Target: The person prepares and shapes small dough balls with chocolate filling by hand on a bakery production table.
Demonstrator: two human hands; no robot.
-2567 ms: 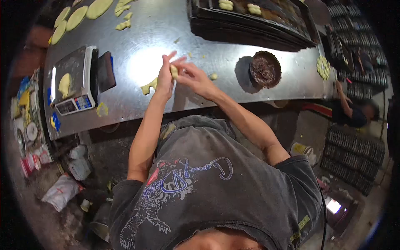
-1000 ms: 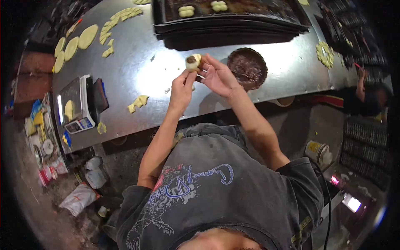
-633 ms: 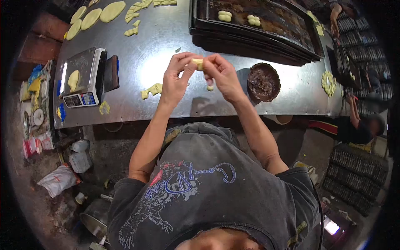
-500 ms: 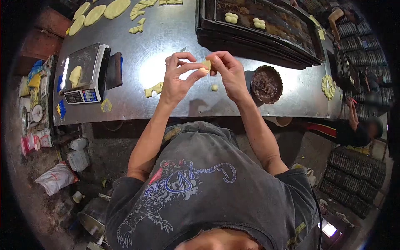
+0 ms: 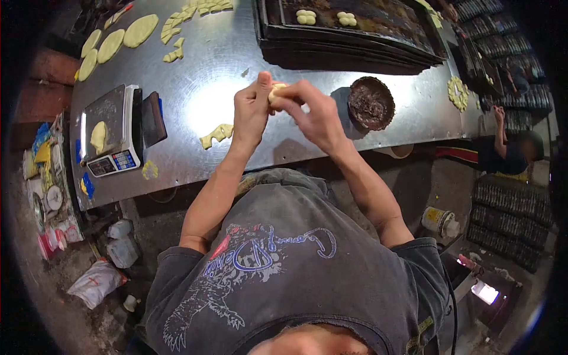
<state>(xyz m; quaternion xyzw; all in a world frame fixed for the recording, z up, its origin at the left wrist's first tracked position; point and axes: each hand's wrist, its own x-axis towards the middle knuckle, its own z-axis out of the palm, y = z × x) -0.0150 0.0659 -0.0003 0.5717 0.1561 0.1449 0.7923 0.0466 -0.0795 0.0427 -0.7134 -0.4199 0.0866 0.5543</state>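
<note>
Both my hands meet above the metal table (image 5: 195, 127) around a small piece of pale dough (image 5: 276, 93). My left hand (image 5: 252, 109) is closed on it from the left, with the thumb up. The fingers of my right hand (image 5: 307, 109) pinch the same piece from the right. To the right of my hands stands a round bowl of dark filling (image 5: 371, 103). A strip of cut dough (image 5: 216, 136) lies just left of my left wrist.
A stack of dark trays (image 5: 355, 47) bears dough clusters (image 5: 306, 17). At the left are a digital scale (image 5: 109, 133) with dough on it, a dark block (image 5: 154, 120) and flat dough rounds (image 5: 141, 31). A dough ring (image 5: 457, 93) and another person (image 5: 509, 148) are at the right.
My hands have come closer together around the dough. The small ball that lay between my wrists no longer shows. The whole view has turned and shifted, with the table's things displaced leftward.
</note>
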